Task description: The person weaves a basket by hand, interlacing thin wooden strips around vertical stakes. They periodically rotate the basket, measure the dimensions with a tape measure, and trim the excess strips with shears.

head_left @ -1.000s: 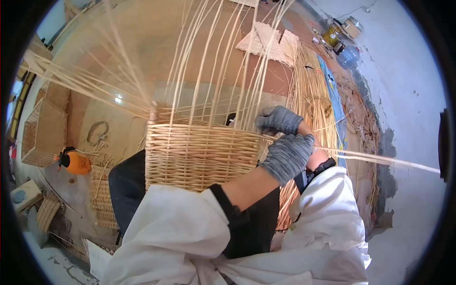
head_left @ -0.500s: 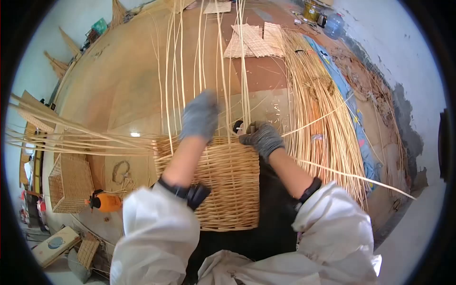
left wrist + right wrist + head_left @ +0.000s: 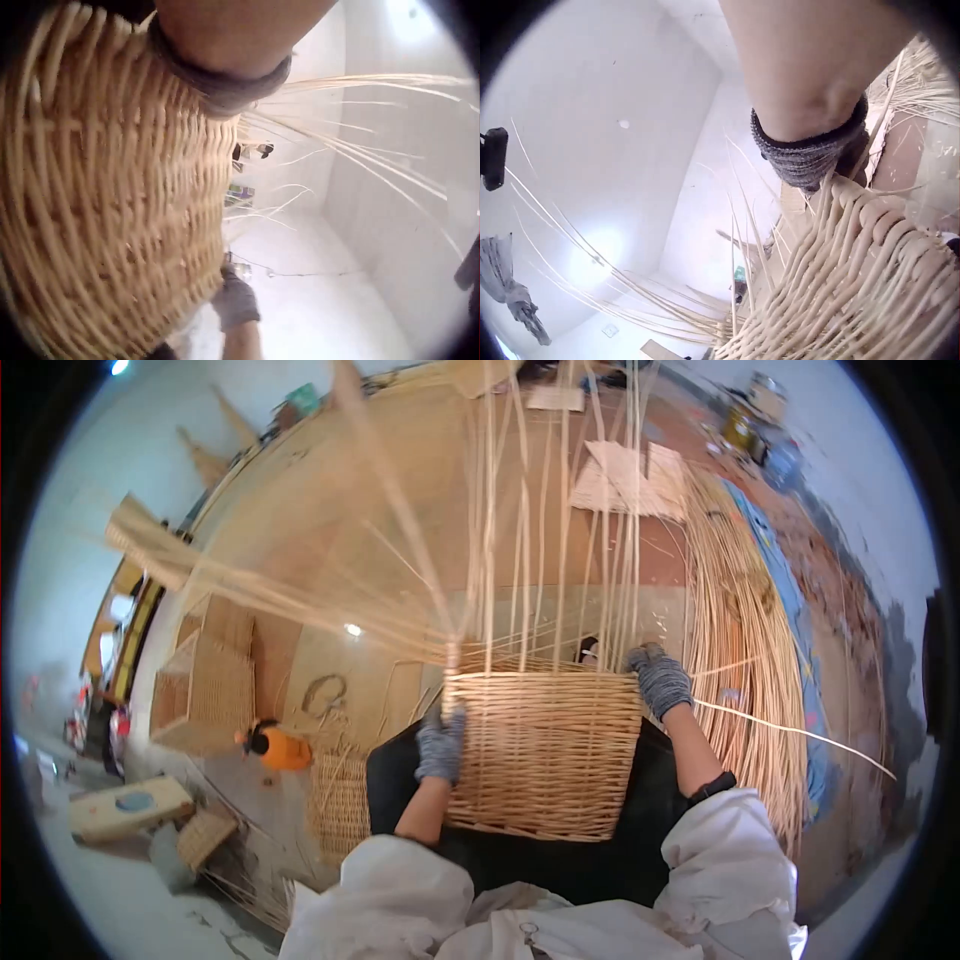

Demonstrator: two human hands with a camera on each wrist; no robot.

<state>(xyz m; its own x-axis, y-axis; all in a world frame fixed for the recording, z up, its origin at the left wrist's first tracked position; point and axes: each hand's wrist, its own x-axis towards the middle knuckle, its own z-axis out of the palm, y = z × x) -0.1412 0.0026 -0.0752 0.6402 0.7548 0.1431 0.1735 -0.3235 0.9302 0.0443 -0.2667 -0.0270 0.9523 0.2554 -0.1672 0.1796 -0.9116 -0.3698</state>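
A box-shaped wicker basket [image 3: 545,760] stands on the person's lap, its upright stakes [image 3: 525,550] rising from the top edge. My left hand [image 3: 440,748], in a grey knit glove, lies along the basket's left side with its fingers extended upward against the corner. At the top right corner, my gloved right hand [image 3: 660,678] grips the basket with curled fingers. Those fingers are largely hidden behind the woven rim [image 3: 870,214] in the right wrist view. A loose pale strand [image 3: 800,730] runs out to the right from beside the right hand.
Bundled willow rods [image 3: 745,690] lie along a blue cloth at right. To the left are an orange spray bottle [image 3: 280,748], another woven box [image 3: 200,695] and a pale case [image 3: 130,808]. Flat woven panels [image 3: 620,480] lie farther off. Stakes also spread leftward from the basket.
My left hand crossed over to the right hand, swept left over the stakes, then came down to the basket's left side. My right hand stays near the top right corner.
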